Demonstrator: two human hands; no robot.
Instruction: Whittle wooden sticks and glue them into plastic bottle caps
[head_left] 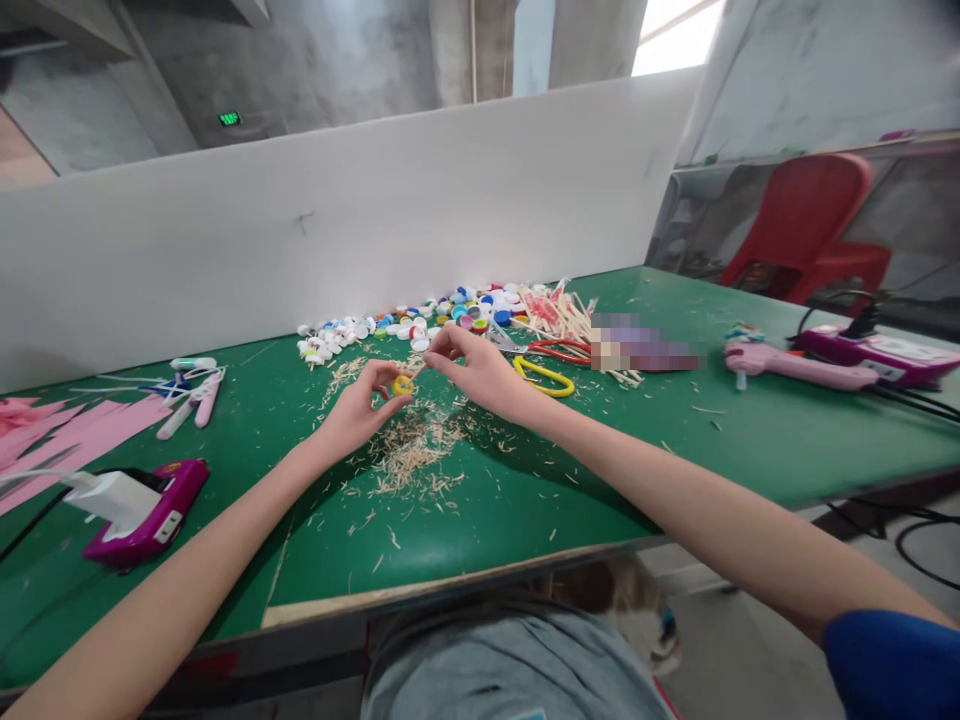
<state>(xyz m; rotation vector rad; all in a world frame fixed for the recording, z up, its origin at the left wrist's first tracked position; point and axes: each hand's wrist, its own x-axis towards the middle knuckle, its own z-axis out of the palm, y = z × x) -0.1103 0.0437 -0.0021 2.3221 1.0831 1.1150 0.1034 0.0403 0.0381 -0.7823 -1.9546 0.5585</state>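
Head view: two-hand grip and surrounding layout

In the head view, the left hand [371, 400] is closed on a small yellow piece [403, 385], gripped between the thumb and fingers. The right hand [472, 368] is closed in a pinch on a thin wooden stick [421, 368]; the stick extends toward the yellow piece, and whether the two touch cannot be determined. Both items are located between the hands, above the green surface [450, 545].

Below and nearer than the hands: a scattered heap of wood shavings [416, 455]. Beyond the hands: a row of mixed bottle caps [341, 332], with a white panel [300, 230] behind it. Beyond and right of the right hand: a bundle of wooden sticks [562, 315]. Just right of the right hand: a yellow loop handle [543, 390]. Well to the right of both hands: a pink glue gun [810, 368], lying near a purple power strip [877, 352]. Well to the left of both hands: pink sheets [97, 430] and a second purple strip [169, 525] bearing a white plug [124, 502]
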